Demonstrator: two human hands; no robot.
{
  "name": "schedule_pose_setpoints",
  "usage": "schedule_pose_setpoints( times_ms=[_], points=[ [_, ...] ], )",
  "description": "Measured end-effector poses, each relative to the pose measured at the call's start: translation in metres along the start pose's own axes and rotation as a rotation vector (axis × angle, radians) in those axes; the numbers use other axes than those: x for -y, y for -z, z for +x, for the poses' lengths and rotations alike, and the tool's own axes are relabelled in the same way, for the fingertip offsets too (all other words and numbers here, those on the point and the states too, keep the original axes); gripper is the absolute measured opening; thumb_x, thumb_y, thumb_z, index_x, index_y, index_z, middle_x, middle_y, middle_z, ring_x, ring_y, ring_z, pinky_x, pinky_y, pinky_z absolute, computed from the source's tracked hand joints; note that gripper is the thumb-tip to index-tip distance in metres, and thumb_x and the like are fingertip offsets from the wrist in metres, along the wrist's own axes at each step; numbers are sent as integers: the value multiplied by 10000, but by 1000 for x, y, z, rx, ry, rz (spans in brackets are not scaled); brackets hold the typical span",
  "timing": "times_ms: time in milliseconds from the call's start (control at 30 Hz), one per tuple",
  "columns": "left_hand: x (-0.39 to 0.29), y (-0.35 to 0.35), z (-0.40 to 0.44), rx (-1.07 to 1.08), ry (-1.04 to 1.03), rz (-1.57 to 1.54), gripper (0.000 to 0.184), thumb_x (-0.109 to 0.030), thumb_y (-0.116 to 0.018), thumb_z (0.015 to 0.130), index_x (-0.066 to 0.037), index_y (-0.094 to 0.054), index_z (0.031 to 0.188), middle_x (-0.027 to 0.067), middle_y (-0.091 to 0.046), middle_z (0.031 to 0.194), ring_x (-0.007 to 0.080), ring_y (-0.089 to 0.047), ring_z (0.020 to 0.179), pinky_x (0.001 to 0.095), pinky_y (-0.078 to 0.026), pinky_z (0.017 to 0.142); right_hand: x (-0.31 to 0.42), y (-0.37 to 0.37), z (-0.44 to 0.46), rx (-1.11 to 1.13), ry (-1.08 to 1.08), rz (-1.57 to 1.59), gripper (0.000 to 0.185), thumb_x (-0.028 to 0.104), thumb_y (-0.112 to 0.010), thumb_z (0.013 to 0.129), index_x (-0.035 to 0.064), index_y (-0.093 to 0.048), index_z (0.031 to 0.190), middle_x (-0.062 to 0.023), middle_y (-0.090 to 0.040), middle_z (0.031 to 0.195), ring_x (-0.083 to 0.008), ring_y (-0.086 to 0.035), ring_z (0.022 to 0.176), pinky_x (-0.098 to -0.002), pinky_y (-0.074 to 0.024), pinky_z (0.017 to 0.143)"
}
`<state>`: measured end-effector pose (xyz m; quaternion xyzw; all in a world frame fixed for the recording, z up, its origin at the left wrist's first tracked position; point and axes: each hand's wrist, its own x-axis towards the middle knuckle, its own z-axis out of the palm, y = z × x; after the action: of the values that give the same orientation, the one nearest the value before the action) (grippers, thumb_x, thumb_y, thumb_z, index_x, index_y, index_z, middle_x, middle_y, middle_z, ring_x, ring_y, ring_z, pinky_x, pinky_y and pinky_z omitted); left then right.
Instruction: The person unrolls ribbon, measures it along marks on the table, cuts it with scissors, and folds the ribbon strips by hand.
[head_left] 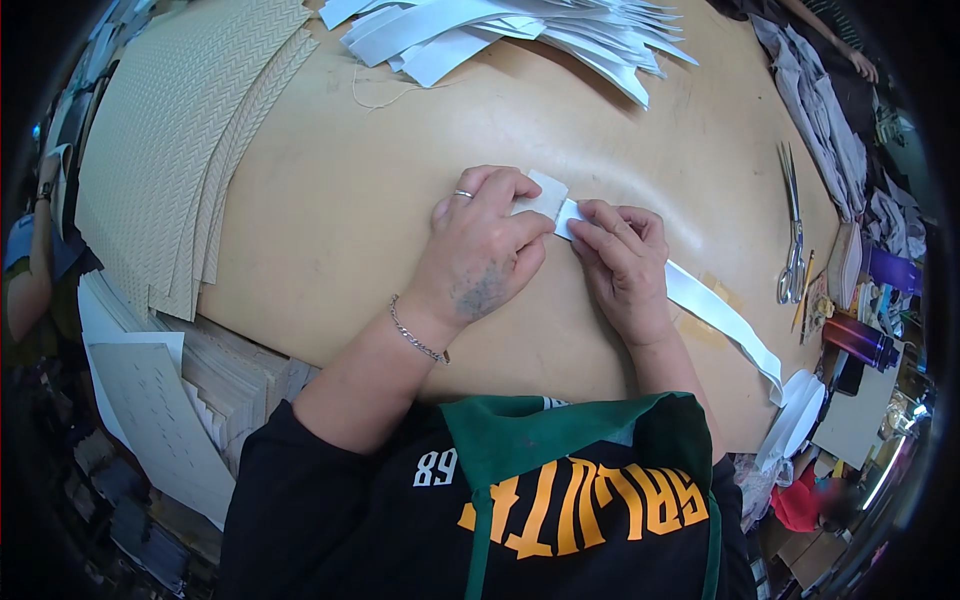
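Observation:
My left hand (487, 240), with a ring and a chain bracelet, presses its fingers on a small light-grey rectangular piece (546, 190), whose material I cannot make out. Close beside it, my right hand (622, 250) pinches the end of a long white strip (715, 308). That end meets the grey piece's lower right corner; whether it lies over or under is hard to see. From my right hand the strip runs down to the right across the table (380, 200), toward a roll of white strip (795, 415) at the edge.
Cut white strips (520, 35) lie heaped at the far side. Woven-textured cream sheets (180, 130) are stacked at left, with white sheets (160, 420) below them. Scissors (792, 230) and a pencil (803, 290) rest at right, near a dark bottle (862, 342). Other people's arms show at both edges.

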<state>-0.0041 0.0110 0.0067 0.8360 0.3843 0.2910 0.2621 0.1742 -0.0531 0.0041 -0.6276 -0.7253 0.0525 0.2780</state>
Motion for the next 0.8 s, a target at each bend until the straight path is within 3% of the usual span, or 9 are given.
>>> schedule_pose_setpoints(
  times_ms=[433, 800],
  points=[
    [-5, -2, -2, 33, -101, 189, 204, -109, -691, 660, -149, -671, 859, 32, -535, 1044, 238, -518, 1048, 398, -445, 724, -2, -1, -1, -70, 41, 43, 228, 41, -730, 701, 78, -659, 914, -29, -659, 1034, -264, -574, 895, -367, -471, 762],
    [-1, -3, -2, 31, -59, 109, 170, -109, -672, 675, -162, -667, 837, 22, -538, 1050, 233, -507, 1041, 393, -439, 752, -1, -3, -3, -42, 59, -32, 254, 55, -733, 696, 98, -656, 935, -22, -643, 1065, -256, -571, 925, -354, -456, 776]
  ],
)
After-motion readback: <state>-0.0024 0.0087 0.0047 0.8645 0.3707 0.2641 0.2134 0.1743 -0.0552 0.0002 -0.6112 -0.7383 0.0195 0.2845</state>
